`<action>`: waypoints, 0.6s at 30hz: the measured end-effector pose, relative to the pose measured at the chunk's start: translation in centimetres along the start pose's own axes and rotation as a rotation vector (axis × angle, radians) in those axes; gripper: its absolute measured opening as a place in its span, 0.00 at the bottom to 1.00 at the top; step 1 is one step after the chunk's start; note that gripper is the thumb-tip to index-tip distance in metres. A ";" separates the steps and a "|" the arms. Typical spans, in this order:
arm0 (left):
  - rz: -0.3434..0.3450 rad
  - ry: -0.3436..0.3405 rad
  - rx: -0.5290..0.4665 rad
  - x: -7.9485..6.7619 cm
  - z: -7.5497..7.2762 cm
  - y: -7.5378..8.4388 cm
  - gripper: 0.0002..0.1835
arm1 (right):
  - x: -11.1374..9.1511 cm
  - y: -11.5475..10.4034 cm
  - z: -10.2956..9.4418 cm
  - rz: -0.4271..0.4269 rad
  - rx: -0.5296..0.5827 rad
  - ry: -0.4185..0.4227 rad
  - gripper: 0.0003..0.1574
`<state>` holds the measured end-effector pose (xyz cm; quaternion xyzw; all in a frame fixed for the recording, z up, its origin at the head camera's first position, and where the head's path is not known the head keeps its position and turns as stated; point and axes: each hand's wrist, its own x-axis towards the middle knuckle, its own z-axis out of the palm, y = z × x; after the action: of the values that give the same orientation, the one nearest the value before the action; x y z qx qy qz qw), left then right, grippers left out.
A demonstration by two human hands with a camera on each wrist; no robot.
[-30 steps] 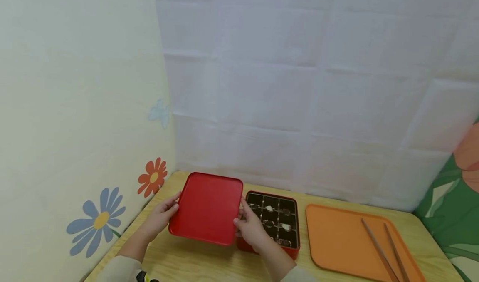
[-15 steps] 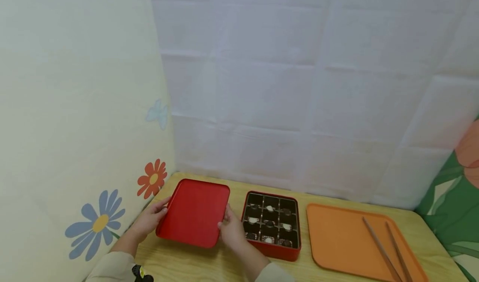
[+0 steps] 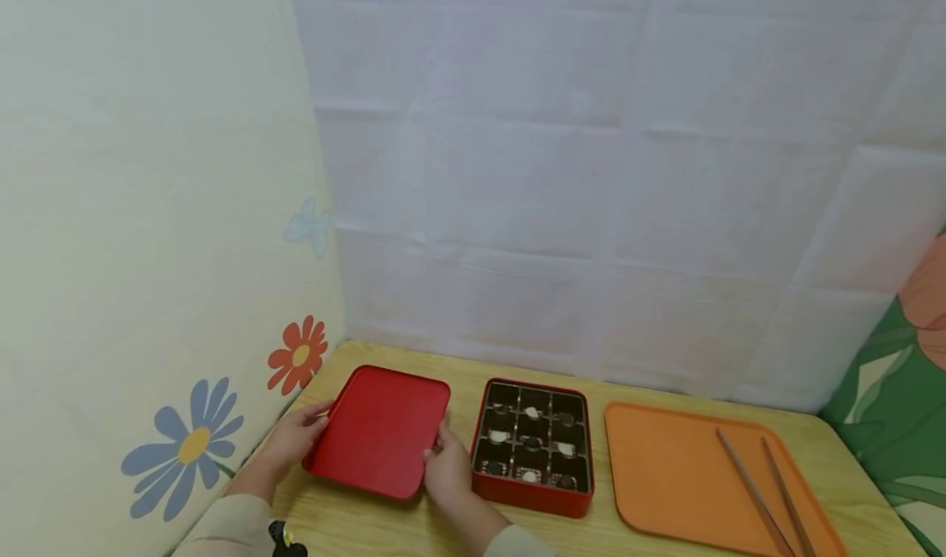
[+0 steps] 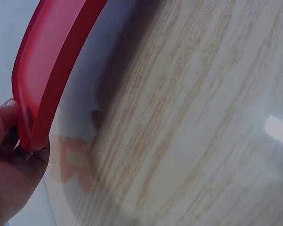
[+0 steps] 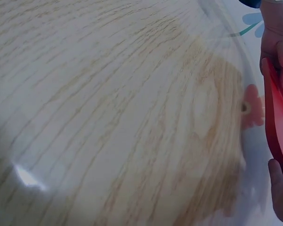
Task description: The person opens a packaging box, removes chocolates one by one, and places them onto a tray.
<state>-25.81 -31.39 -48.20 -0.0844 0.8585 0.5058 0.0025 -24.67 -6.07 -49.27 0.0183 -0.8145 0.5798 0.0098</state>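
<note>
A red rectangular lid [image 3: 380,430], its raised rim facing up, is held between both hands over the left part of the table. My left hand [image 3: 294,440] grips its left edge; in the left wrist view the thumb lies on the rim of the lid [image 4: 52,70] and the fingers are under it. On the opposite edge, my right hand [image 3: 449,471] pinches the lid, with its fingertips partly hidden. Right of that hand stands a red box [image 3: 535,501] with a dark divided insert. Small dark and white pieces [image 3: 531,444], perhaps chocolates, sit in its compartments.
An orange tray [image 3: 665,467] lies right of the box, with two long thin brown sticks [image 3: 754,487] on it. White cloth [image 3: 473,171] hangs behind the wooden table [image 3: 332,524]. A flower-patterned sheet [image 3: 163,294] borders the left side.
Both hands have carried the lid left and down, away from the box, bringing it closer to the table. The whole box now shows. Box and tray have stayed in place.
</note>
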 end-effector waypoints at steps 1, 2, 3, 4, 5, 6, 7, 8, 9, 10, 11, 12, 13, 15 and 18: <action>-0.002 0.009 -0.002 0.1 0.1 -0.1 0.24 | 0.0 0.1 0.1 -0.004 -0.006 0.012 0.32; -0.002 0.018 -0.005 0.2 0.2 -0.2 0.24 | 0.1 0.2 0.3 -0.003 -0.010 0.023 0.31; -0.005 0.025 -0.004 0.3 0.3 -0.4 0.23 | 0.2 0.3 0.4 -0.003 -0.015 0.034 0.30; -0.006 0.035 0.002 0.5 0.3 -0.6 0.23 | 0.2 0.3 0.5 -0.002 -0.013 0.041 0.29; -0.010 0.038 0.008 0.6 0.4 -0.7 0.23 | 0.3 0.4 0.6 -0.001 -0.018 0.047 0.28; -0.015 0.042 0.011 0.6 0.5 -0.9 0.23 | 0.3 0.4 0.7 0.007 -0.017 0.052 0.27; -0.019 0.045 0.017 0.7 0.6 -1.0 0.22 | 0.2 0.5 0.7 0.013 -0.020 0.053 0.27; -0.023 0.049 0.019 0.7 0.7 -1.1 0.22 | 0.2 0.5 0.8 0.021 -0.023 0.054 0.27; -0.026 0.054 0.025 0.7 0.9 -1.2 0.22 | 0.2 0.6 0.8 0.029 -0.029 0.054 0.27; -0.025 0.056 0.027 0.8 1.0 -1.3 0.21 | 0.1 0.7 0.8 0.040 -0.029 0.052 0.28; -0.025 0.055 0.029 0.8 1.1 -1.3 0.21 | 0.1 0.7 0.8 0.047 -0.040 0.050 0.28; -0.022 0.057 0.035 0.9 1.2 -1.3 0.21 | 0.1 0.8 0.8 0.057 -0.042 0.045 0.29; -0.018 0.061 0.045 1.0 1.3 -1.3 0.21 | 0.1 0.9 0.8 0.059 -0.052 0.039 0.30; -0.013 0.067 0.074 1.1 1.4 -1.4 0.20 | 0.0 1.0 0.8 0.067 -0.055 0.024 0.32; -0.014 0.072 0.122 1.2 1.6 -1.5 0.20 | 0.1 1.0 0.8 0.067 -0.054 0.007 0.34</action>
<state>-26.95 -30.88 -50.42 -0.1082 0.8866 0.4492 -0.0200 -24.79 -6.47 -50.46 -0.0113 -0.8301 0.5575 -0.0064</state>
